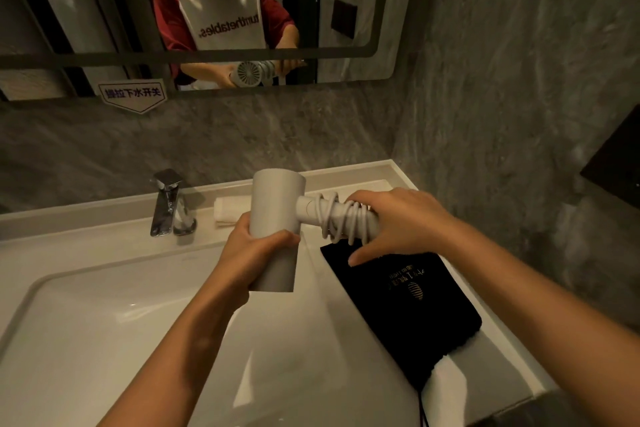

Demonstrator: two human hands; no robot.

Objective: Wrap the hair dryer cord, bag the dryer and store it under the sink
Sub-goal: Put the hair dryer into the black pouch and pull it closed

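Our left hand (254,246) grips the white hair dryer (277,218) by its barrel above the sink (104,305). Its cord (341,218) coils around the handle, where our right hand (398,222) closes. Below lies the black bag (408,305) on the counter.

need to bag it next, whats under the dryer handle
The black bag lies flat on the counter right of the sink, below the cord-wrapped handle. The right hand hides its far end.

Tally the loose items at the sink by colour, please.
White: 2, dryer with cord, folded towel
Black: 1, bag
Total: 3
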